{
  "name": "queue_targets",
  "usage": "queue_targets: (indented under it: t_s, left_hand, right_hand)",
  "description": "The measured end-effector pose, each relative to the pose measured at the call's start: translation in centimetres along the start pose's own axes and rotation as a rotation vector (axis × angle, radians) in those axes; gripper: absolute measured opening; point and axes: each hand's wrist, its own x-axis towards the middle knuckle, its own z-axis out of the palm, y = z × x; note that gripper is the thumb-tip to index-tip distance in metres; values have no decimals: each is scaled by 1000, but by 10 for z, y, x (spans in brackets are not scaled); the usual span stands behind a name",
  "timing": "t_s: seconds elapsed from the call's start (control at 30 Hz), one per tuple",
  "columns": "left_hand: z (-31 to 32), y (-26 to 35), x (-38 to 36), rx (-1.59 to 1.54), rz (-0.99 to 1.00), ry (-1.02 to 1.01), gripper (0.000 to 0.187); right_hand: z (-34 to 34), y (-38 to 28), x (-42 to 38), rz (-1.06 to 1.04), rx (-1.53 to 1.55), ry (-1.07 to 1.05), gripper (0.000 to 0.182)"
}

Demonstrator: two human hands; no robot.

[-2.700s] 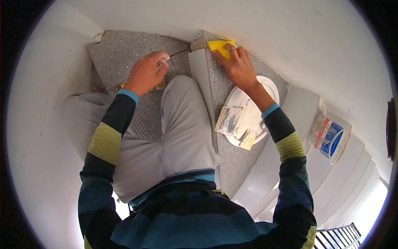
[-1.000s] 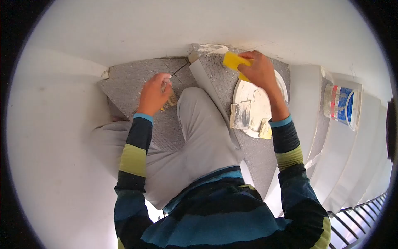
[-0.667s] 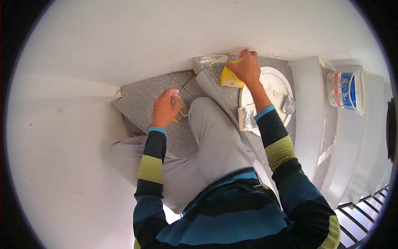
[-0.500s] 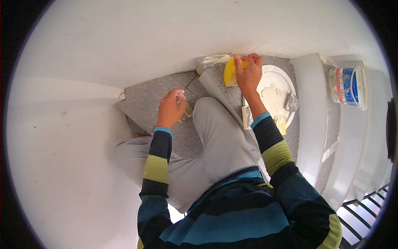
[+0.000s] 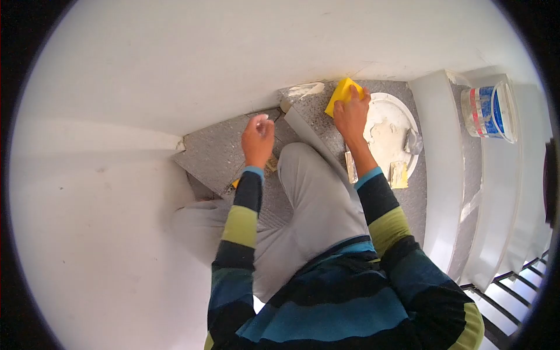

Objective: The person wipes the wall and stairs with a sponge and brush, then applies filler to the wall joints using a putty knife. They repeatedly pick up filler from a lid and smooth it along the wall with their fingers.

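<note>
My right hand [image 5: 352, 119] grips a yellow sponge [image 5: 338, 99] at the back of the tiled step, close to the wall. Just right of that hand lies a round white lid [image 5: 379, 153] with smeared, cream-coloured paste on it. A paste-coated yellow piece [image 5: 399, 174] and a grey lump [image 5: 413, 142] sit on the lid's edge. My left hand [image 5: 258, 143] is raised over the lower tiles, its fingers curled together with white at the tips; whatever they hold is hidden. Beneath it a yellowish piece [image 5: 272, 163] is partly visible.
White wall [image 5: 146, 70] runs along the back and left. Grey step tiles [image 5: 210, 137] lie below my hands. A bucket with a blue label [image 5: 489, 112] stands on a higher step at right, above white risers [image 5: 438, 157]. Black railing bars [image 5: 513, 286] are at lower right.
My left hand has moved right and slightly up, its fingers still curled. My right hand has shifted slightly, and the yellow sponge has turned and tilted beside the wall.
</note>
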Motion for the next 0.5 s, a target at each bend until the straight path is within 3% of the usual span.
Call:
queue_targets:
  t_s: [0.03,0.07,0.1,0.17,0.3,0.37,0.5]
  left_hand:
    - [12,4,5,-4,43,77,24]
    - [23,8,8,-12,85,154,25]
    - [33,10,11,-10,92,148,25]
    - [50,13,15,2,-79,202,29]
    - [68,11,26,-3,-208,248,39]
    - [71,11,29,35,-185,260,39]
    - [73,13,32,144,-122,286,38]
  right_hand:
    - [-5,-11,4,-59,-195,12,61]
    - [-7,-25,2,227,-27,-86,70]
    - [-8,-34,5,234,-25,-81,70]
    - [-8,-43,10,314,-142,-152,77]
    - [2,-40,17,284,-111,-145,72]
    - [11,-36,18,182,-201,-134,71]
    - [6,-42,21,199,-209,-215,65]
